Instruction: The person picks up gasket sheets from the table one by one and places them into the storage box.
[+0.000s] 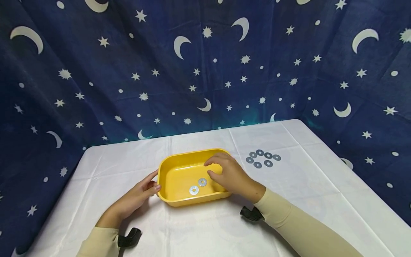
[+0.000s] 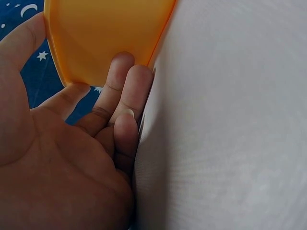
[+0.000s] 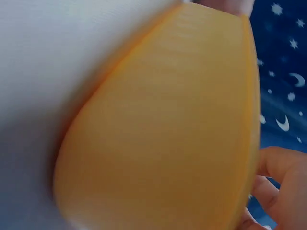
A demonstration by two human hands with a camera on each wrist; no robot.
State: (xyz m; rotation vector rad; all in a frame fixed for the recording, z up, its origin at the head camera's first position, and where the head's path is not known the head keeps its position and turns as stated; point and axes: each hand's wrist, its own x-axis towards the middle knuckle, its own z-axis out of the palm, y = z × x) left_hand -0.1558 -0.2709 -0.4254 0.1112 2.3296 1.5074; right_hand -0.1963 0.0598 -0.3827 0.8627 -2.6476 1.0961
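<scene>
A yellow rectangular tray (image 1: 179, 202) rests on the white cloth, with two flat metal washers (image 1: 194, 190) lying on its floor. My left hand (image 1: 136, 198) is at the tray's left end, its thumb and fingers touching the outer wall and rim. In the left wrist view, fingertips (image 2: 123, 62) lie against the yellow wall. Over the tray's right side, my right hand (image 1: 229, 175) has thumb and fingers bent and apart, with nothing visible between them. The right wrist view shows the tray's outer wall (image 3: 158, 115) with part of the right hand beyond its rim.
Several grey washers (image 1: 268, 163) lie in a loose cluster on the cloth to the right of the tray. The white-covered table (image 1: 321, 200) ends at a dark blue curtain (image 1: 173, 82) with moons and stars, which also hangs along both sides.
</scene>
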